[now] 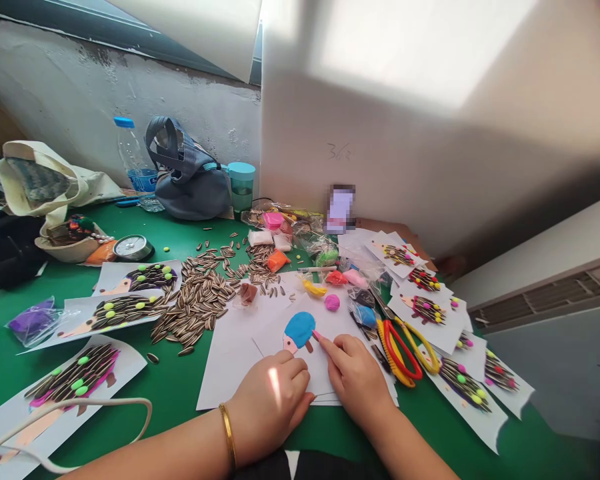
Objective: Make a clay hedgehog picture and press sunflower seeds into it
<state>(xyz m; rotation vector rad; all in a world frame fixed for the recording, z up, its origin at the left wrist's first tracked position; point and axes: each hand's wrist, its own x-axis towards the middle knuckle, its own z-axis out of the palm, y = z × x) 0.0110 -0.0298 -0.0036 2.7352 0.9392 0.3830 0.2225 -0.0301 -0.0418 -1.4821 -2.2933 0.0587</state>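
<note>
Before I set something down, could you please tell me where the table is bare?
Green tabletop shows between the seed pile and left forearm, and between the right forearm and lower right card. Crowded: around the clay packets and scissors.

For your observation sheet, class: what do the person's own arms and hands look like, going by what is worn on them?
The left hand has a narrow, gold-coloured bangle around its wrist. The right hand shows nothing worn at the wrist. No gloves are worn, and no sleeves show on the left forearm or right forearm.
</note>
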